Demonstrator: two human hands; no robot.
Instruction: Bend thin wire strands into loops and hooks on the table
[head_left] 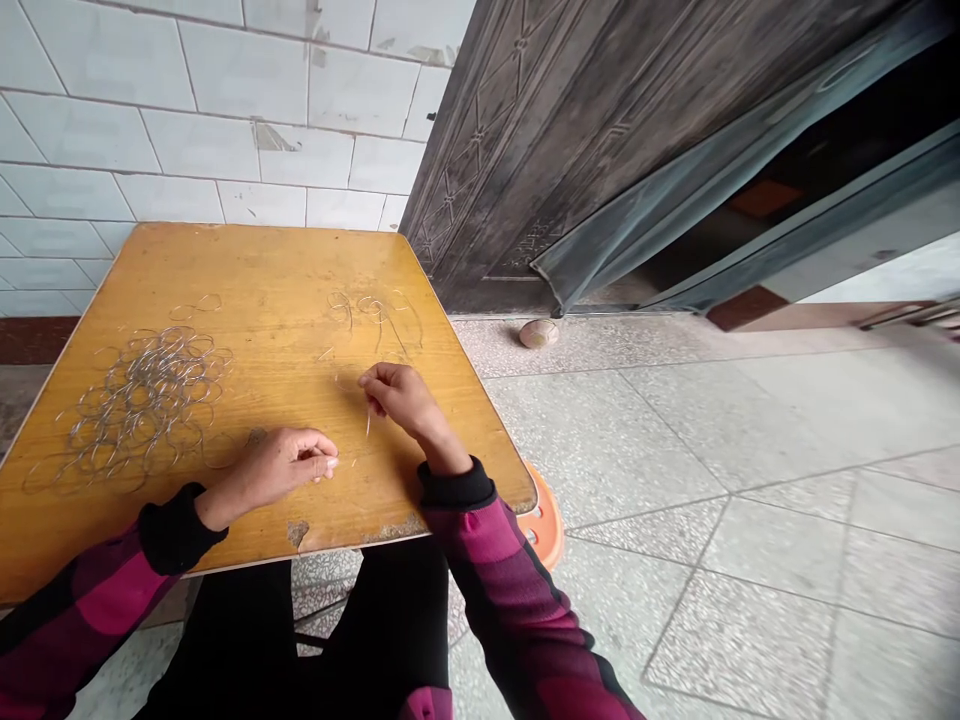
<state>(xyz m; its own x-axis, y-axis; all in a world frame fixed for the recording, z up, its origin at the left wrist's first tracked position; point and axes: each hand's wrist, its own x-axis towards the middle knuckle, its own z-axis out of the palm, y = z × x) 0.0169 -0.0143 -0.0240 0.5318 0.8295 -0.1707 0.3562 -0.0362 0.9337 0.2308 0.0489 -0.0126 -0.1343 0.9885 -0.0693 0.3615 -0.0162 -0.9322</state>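
My right hand (401,395) is closed in a pinch over the wooden table. A short length of thin wire (368,421) hangs down from its fingertips, and a fine loop shows just left of them. Lower and to the left, my left hand (289,465) has its thumb and fingers pressed together; whatever they hold, if anything, is too small to make out. Left of that hand spreads a tangled pile of thin, silvery wire loops (150,390). Beyond my right hand lies a smaller group of loose wire loops (375,312).
The yellow-brown table (277,260) has a chipped front edge and stands by a white tiled wall (232,75). An orange stool (553,525) shows under its right side. Right of it are a dark carved door (510,150), a hanging curtain (637,220) and a rounded object (538,334) on the floor.
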